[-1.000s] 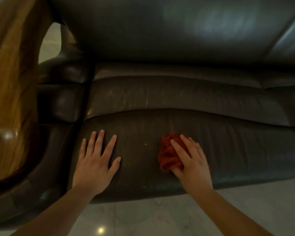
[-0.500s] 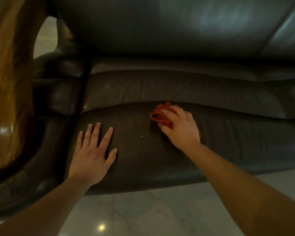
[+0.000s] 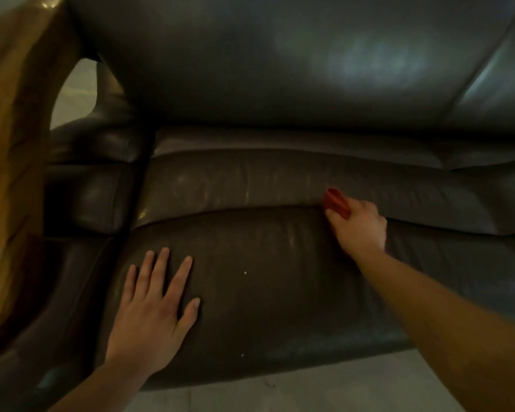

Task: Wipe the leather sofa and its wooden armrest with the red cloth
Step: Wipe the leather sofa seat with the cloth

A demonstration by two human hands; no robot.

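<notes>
The dark brown leather sofa [image 3: 265, 292] fills the view, its seat cushion in front of me and the backrest above. My right hand [image 3: 359, 227] presses the red cloth [image 3: 335, 200] against the seam at the back of the seat cushion; most of the cloth is hidden under the hand. My left hand [image 3: 152, 310] lies flat, fingers spread, on the front left of the cushion and holds nothing. The glossy wooden armrest [image 3: 9, 162] runs down the left edge.
A padded leather side panel [image 3: 84, 197] sits between the armrest and the seat. Pale marble floor [image 3: 295, 394] shows below the sofa's front edge and through the gap [image 3: 72, 93] by the armrest. Small white specks lie on the cushion.
My right hand has pushed the red cloth from the front of the cushion back to its rear seam. The left hand has stayed flat in place.
</notes>
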